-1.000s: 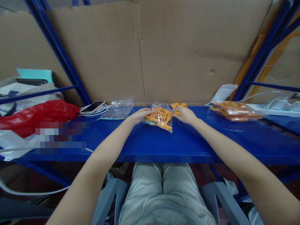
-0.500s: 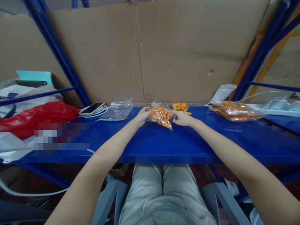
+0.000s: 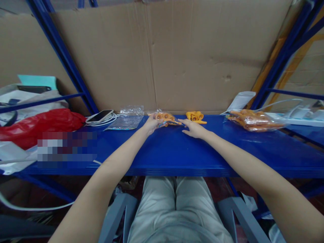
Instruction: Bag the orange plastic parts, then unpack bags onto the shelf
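On the far side, the left hand [image 3: 151,125] grips the bag [image 3: 165,117], its right end at the right hand [image 3: 194,129], fingers apart.

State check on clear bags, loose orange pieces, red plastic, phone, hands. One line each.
Middle clear plastic bag of orange pieces: filled, held.
Left hand: closed on that bag.
Right hand: open, at that bag's right end.
Loose hollow orange pieces: heaped, unbagged.
Flat clear plastic bag: flattened, no orange pieces visible inside.
Far-right clear plastic bag of orange pieces: filled, set down.
Glossy red plastic: crumpled.
White-edged black phone: screen dark.
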A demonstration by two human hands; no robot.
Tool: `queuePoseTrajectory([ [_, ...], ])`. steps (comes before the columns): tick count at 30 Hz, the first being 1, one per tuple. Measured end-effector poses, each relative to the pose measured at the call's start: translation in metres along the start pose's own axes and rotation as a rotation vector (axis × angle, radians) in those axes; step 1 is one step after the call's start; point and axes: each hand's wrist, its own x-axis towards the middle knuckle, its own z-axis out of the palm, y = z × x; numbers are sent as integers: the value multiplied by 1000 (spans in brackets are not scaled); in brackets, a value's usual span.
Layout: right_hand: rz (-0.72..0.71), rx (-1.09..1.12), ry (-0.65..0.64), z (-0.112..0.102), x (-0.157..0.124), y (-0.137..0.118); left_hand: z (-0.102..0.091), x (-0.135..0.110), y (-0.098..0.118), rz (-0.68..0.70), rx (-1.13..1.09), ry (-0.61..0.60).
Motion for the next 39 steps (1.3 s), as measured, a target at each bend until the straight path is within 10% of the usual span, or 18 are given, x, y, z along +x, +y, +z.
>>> queuePoseTrajectory([
  [12,222,-316,-29,-12,-1,-7,11,-9,1,-7,154,3],
  [32,355,-450,233,-30,10,-20,19,-16,5,530,1049,33],
  [39,487,-439,48,-55,43,-16,34,14,24,95,841,-157],
])
